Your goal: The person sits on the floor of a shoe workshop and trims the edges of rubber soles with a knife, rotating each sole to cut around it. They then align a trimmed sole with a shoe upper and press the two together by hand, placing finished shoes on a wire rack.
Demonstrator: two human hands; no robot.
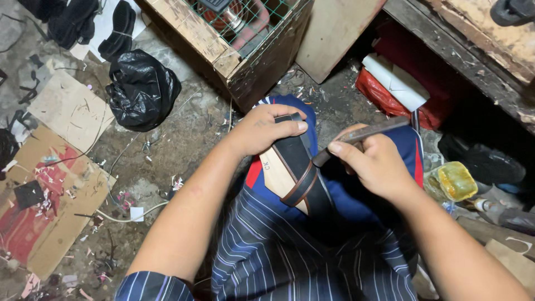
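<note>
left hand (pixel 262 131): fingers clamped over top end of black strap (pixel 304 178), pinning it to the block (pixel 278 178)
right hand (pixel 376 164): fingers closed on a tool (pixel 362 135) — tip touching strap's right edge
strap: on lap, lying along the pale wooden block, brown-edged loop across its middle
progress: looks mid-work — strap already laid and looped on block, tool at upper part; lower stretch seems untouched, hard to tell
around: black bag (pixel 142 89) and cardboard (pixel 50 189) on floor left, yellow pouch (pixel 454 181) right, wire-topped crate (pixel 245 33) ahead
</note>
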